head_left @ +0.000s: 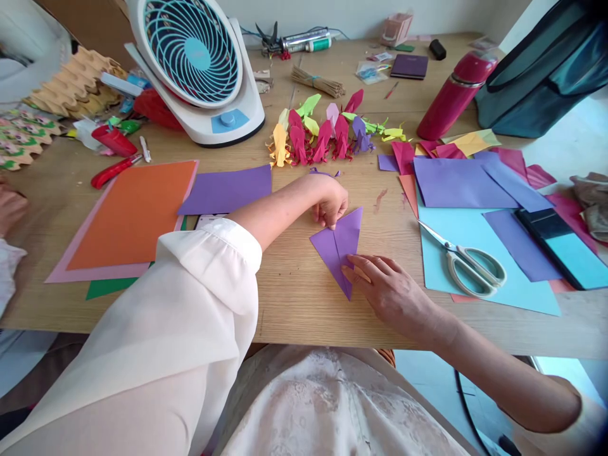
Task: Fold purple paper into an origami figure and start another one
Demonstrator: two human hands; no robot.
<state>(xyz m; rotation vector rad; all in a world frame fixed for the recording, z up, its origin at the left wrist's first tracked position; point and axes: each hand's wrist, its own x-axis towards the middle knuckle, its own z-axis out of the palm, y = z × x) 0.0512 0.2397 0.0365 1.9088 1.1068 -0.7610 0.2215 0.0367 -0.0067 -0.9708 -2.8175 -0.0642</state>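
A folded sheet of purple origami paper point(331, 244) lies in front of me, kite-shaped, with a crease down its middle and its sharp point towards me. My left hand point(330, 201) is curled closed at the paper's far edge, fingertips pinched down on it. From the right, my right hand point(392, 288) rests with its fingers stretched out over the paper's lower right edge, touching it. Just beyond my left wrist lies a small purple folded piece point(325, 172), partly hidden. Several finished paper figures point(323, 136) in red, orange, green and purple stand farther back.
On the right, scissors point(468, 263) lie on a light blue sheet point(446, 234), near a phone point(565, 244) and purple sheets point(463, 183). A red flask point(456, 95) stands behind. Orange paper point(135, 215) and a fan point(199, 63) are left. Another person's hand point(10, 206) shows far left.
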